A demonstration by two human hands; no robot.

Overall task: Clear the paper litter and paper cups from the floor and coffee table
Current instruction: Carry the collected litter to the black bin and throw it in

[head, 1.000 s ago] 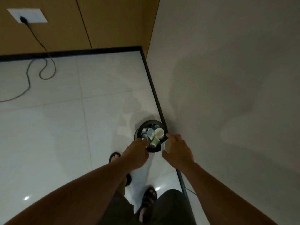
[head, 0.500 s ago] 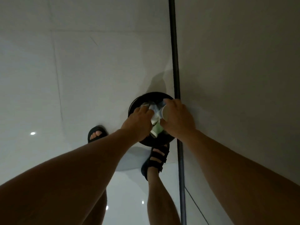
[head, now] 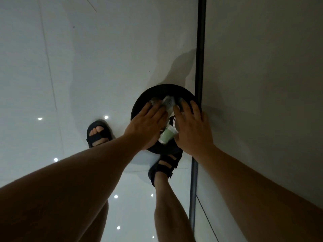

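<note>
A round black bin stands on the pale floor against the wall's base. Inside lie crumpled white paper, a pale green paper cup and a white paper cup with dark stripes. My left hand lies palm down on the left half of the contents, fingers stretched out. My right hand lies palm down on the right half, fingers spread over the white cup and the bin's rim. Much of the litter is hidden under both hands.
A grey wall rises on the right behind a dark baseboard strip. My feet in black sandals stand close to the bin, one at its left and one just below it. Glossy tiles stretch to the left.
I have bent lower over the bin, so it looks larger. My right hand, which held a white cup at the rim, now lies flat over the contents, as does my left.
</note>
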